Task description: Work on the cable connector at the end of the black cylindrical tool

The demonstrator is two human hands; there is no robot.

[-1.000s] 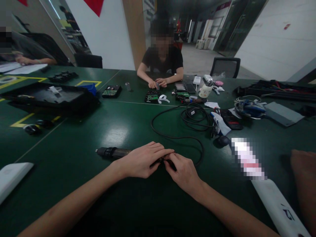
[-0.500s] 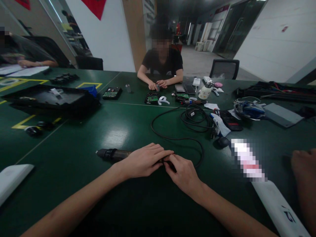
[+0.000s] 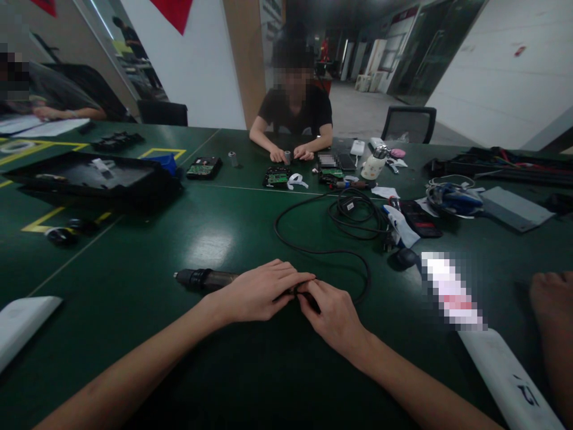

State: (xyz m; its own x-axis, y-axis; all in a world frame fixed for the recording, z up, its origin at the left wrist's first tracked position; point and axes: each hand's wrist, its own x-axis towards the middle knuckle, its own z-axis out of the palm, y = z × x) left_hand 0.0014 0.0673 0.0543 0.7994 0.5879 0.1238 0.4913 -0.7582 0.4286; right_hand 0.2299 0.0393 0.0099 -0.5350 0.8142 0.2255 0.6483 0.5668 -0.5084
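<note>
A dark cylindrical tool (image 3: 203,278) lies on the green table (image 3: 210,215) with its tip pointing left. My left hand (image 3: 259,292) lies over the tool's right part, fingers curved down on it. My right hand (image 3: 333,313) meets it from the right, its fingertips pinched at the tool's end where a black cable (image 3: 313,251) joins. The joint itself is hidden under my fingers. The cable loops away to a coil (image 3: 356,212) farther back.
A person sits opposite, hands on a small part, with circuit boards (image 3: 276,177) nearby. A black tray (image 3: 89,176) is at the left, a white object (image 3: 20,319) at the near left. A white tube (image 3: 501,370) and another person's hand (image 3: 553,298) are at the right.
My hands and the tool stay in place with only slight finger shifts. The person opposite has moved their hands a little apart.
</note>
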